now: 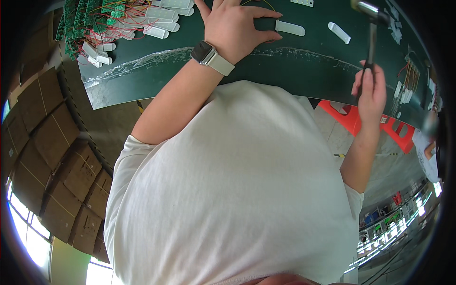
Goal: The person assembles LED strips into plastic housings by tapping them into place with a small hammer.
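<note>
My right hand is wrapped around the dark handle of a hammer, whose metal head is raised over the right part of the green table. My left hand, with a watch on its wrist, rests over the table at the top middle. Its thumb and index finger are spread apart on either side of the near end of a white oblong plastic piece, and a gap shows between the fingertips. A thin yellow wire runs beside that hand. A similar white piece lies farther right.
Green circuit boards with red wires and white casings are heaped at upper left. More wired parts lie at right. Clear tape runs along the table. Red stools, cardboard boxes and another person are around.
</note>
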The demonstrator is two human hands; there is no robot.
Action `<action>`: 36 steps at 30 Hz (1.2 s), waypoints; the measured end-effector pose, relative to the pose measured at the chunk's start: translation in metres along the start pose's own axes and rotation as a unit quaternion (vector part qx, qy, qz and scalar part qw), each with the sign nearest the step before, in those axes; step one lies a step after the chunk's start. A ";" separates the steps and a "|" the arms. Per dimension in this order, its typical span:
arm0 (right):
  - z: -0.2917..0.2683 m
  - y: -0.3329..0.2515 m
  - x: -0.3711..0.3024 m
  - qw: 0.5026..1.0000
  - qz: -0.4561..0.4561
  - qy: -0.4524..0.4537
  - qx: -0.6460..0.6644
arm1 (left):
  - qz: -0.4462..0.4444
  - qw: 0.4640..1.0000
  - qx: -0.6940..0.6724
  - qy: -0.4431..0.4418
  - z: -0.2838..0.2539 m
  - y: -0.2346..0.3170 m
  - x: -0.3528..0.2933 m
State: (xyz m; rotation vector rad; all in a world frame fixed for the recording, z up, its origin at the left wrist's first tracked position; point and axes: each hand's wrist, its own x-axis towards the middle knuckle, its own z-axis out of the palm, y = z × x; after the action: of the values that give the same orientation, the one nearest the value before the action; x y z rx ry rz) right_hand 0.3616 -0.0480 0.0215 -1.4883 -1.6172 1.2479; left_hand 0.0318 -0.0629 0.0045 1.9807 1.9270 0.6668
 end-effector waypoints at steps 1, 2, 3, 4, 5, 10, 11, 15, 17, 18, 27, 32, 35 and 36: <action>0.005 -0.009 -0.009 0.998 0.023 -0.017 -0.047 | 0.006 1.000 -0.006 0.004 0.000 -0.001 0.000; 0.009 -0.017 -0.016 0.994 0.047 -0.032 -0.094 | 0.006 1.000 -0.005 0.003 0.001 0.000 0.000; 0.014 -0.016 -0.019 0.994 0.047 -0.033 -0.093 | 0.008 1.000 -0.010 0.005 0.002 0.000 0.001; 0.019 -0.014 -0.022 0.991 -0.009 -0.034 -0.126 | 0.010 1.000 -0.016 0.007 0.002 -0.001 0.001; 0.022 -0.013 -0.024 0.984 -0.064 -0.035 -0.160 | 0.009 1.000 -0.016 0.007 0.002 0.000 0.001; 0.026 -0.027 -0.023 0.951 -0.237 -0.005 -0.199 | 0.005 1.000 -0.021 0.007 0.000 0.000 0.001; 0.026 -0.031 -0.023 0.946 -0.264 -0.001 -0.186 | 0.003 1.000 -0.021 0.008 -0.001 0.000 0.001; 0.039 -0.019 -0.026 0.941 -0.198 -0.025 -0.274 | 0.002 1.000 -0.019 0.010 0.000 0.002 0.000; 0.039 -0.009 -0.025 0.934 -0.183 -0.002 -0.306 | -0.002 1.000 -0.021 0.011 0.000 0.002 0.000; 0.039 -0.008 -0.025 0.926 -0.170 0.024 -0.336 | -0.005 1.000 -0.018 0.008 0.000 0.002 0.000; 0.035 -0.003 -0.026 0.958 -0.122 0.111 -0.236 | -0.006 1.000 -0.016 0.003 0.000 0.002 0.000; 0.015 0.002 0.016 0.806 -0.213 0.216 -0.509 | -0.001 1.000 -0.022 0.012 0.001 0.000 0.000; 0.018 0.017 0.029 0.763 -0.172 0.255 -0.569 | -0.006 1.000 -0.027 0.007 0.001 0.000 -0.001; 0.020 0.020 0.031 0.738 -0.177 0.265 -0.595 | -0.010 1.000 -0.027 -0.002 0.000 0.001 -0.001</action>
State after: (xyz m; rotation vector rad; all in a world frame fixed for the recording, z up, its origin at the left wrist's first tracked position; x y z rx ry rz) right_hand 0.3458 -0.0239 -0.0090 -1.7711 -2.1723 -0.6293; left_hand 0.0322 -0.0638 0.0051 1.9274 1.9035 0.7029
